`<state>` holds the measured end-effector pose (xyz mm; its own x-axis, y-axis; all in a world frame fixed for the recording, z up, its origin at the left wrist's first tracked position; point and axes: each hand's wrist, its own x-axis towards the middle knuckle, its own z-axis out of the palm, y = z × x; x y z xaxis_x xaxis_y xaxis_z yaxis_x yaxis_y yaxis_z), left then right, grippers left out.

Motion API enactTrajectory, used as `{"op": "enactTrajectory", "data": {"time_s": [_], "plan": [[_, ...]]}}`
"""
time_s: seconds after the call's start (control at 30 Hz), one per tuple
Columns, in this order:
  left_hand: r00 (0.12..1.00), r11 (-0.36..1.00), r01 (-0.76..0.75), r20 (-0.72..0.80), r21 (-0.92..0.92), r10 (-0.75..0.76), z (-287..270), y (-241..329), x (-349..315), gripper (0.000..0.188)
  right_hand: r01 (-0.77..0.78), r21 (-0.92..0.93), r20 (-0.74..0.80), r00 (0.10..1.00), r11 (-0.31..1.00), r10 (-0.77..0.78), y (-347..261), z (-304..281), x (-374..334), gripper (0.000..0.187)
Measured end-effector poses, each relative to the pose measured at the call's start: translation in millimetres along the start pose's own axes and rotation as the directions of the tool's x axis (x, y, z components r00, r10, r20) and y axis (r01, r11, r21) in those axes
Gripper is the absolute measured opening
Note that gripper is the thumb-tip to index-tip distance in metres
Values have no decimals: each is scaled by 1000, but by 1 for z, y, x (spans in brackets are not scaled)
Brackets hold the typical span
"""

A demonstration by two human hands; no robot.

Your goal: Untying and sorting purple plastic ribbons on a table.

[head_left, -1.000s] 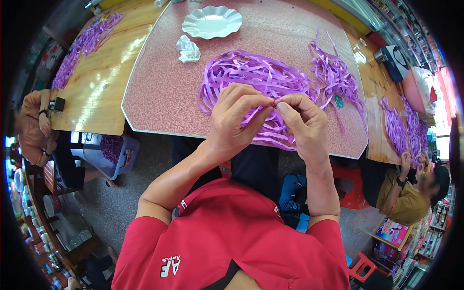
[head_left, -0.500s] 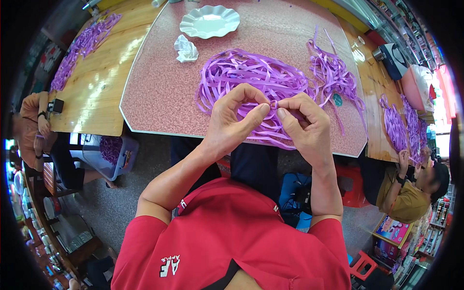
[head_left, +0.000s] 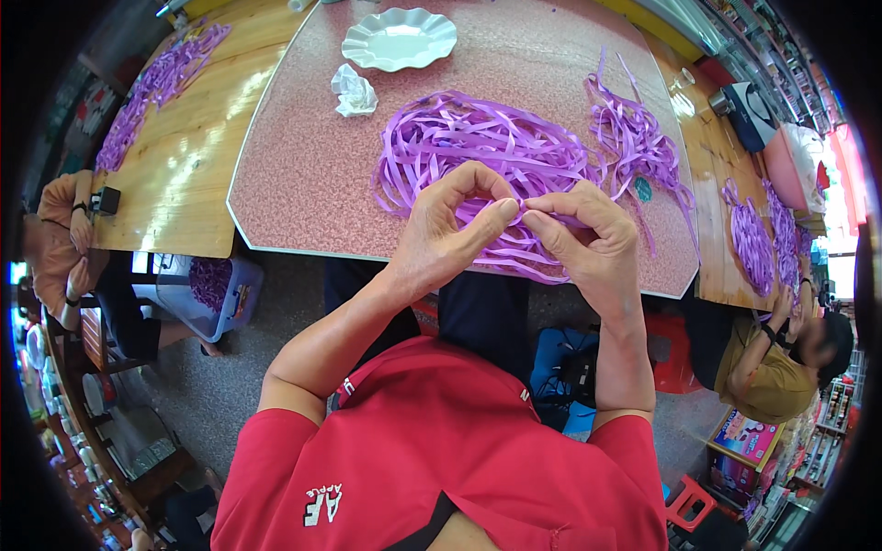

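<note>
A big heap of purple ribbon [head_left: 487, 138] lies on the pink speckled table [head_left: 294, 184] in front of me. Over its near edge, my left hand [head_left: 450, 225] pinches a purple ribbon between thumb and forefinger. My right hand [head_left: 593, 243] pinches the same piece close by, fingertips almost meeting the left ones. What lies exactly between the fingertips is too small to make out. To the right, a smaller loose bunch of purple ribbons [head_left: 634, 138] spreads toward the table's right edge, with a small green piece [head_left: 642, 189] beside it.
A white scalloped plate [head_left: 399, 41] and crumpled white tissue [head_left: 354, 92] sit farther back. People work at wooden tables on both sides, with more purple ribbons [head_left: 152, 92] at left and others [head_left: 751, 243] at right. A plastic bin [head_left: 241, 298] stands on the floor at left.
The small ribbon loop that showed between my fingertips no longer shows. My right hand has shifted slightly right, its fingers straighter. My left hand stays nearly in place.
</note>
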<state>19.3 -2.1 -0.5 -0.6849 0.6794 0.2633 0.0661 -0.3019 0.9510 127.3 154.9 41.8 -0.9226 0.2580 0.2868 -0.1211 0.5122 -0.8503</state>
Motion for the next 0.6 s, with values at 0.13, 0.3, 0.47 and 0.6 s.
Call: {"op": "enactTrajectory", "data": {"time_s": [0.13,0.3,0.47,0.6], "plan": [[999,995,-20,42,101,15,-2,-3,2,17,-5,91,-8,1000,996,6,-3,1,0,11],[998,997,39,47,64,-42,1,-3,0,20,-110,23,43,993,994,109,-4,-2,0,11],[990,988,122,86,-91,-114,1,0,-3,20,-134,-46,48,989,990,137,-8,-3,-1,11],[987,984,135,98,-117,-124,3,-2,-4,21,-106,65,-16,994,992,107,1,3,-4,11]]}}
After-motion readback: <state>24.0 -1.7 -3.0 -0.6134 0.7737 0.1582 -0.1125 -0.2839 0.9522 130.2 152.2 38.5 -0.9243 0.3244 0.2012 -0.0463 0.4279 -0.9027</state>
